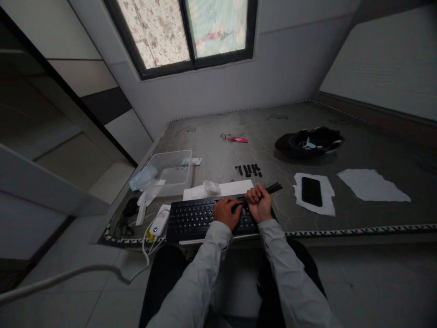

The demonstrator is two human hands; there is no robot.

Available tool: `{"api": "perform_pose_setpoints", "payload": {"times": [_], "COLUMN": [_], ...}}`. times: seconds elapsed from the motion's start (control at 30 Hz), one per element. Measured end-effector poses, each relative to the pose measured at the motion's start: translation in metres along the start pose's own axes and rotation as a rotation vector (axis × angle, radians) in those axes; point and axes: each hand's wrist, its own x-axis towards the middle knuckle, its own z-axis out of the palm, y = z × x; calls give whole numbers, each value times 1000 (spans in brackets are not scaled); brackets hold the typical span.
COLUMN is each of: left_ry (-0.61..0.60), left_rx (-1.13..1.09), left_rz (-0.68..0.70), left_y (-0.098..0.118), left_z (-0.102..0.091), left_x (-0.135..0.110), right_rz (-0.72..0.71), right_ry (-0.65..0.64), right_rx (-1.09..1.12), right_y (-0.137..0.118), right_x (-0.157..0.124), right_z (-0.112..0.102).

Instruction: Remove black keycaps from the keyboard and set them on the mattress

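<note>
A black keyboard (194, 218) lies at the near edge of a grey patterned surface (239, 150). My left hand (227, 212) rests on its right part with the fingers curled down onto the keys. My right hand (259, 202) is closed in a fist round a dark stick-like tool (275, 187), whose tip points down between the two hands at the keys. A small group of loose black keycaps (249, 170) lies beyond the keyboard.
A clear plastic tray (172, 169) and crumpled wrappers sit at the left. White paper (232, 187) lies behind the keyboard. A black phone (311, 191) rests on paper at right, another sheet (372, 184) beyond. A black cap (312, 141), a red packet (235, 138), a white charger (159, 223).
</note>
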Motion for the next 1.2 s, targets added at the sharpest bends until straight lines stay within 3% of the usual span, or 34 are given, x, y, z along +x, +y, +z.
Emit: {"api": "perform_pose_setpoints", "payload": {"times": [0.7, 1.2], "left_ry": [20, 55], "left_rx": [-49, -101], "left_rz": [1, -9], "left_y": [-7, -10], "left_z": [5, 7], "left_x": [1, 0], "right_rz": [249, 223], "right_ry": [-138, -102], "right_rx": [45, -1], "right_y": [-4, -16], "right_x": [-5, -3], "right_z": [7, 1]}}
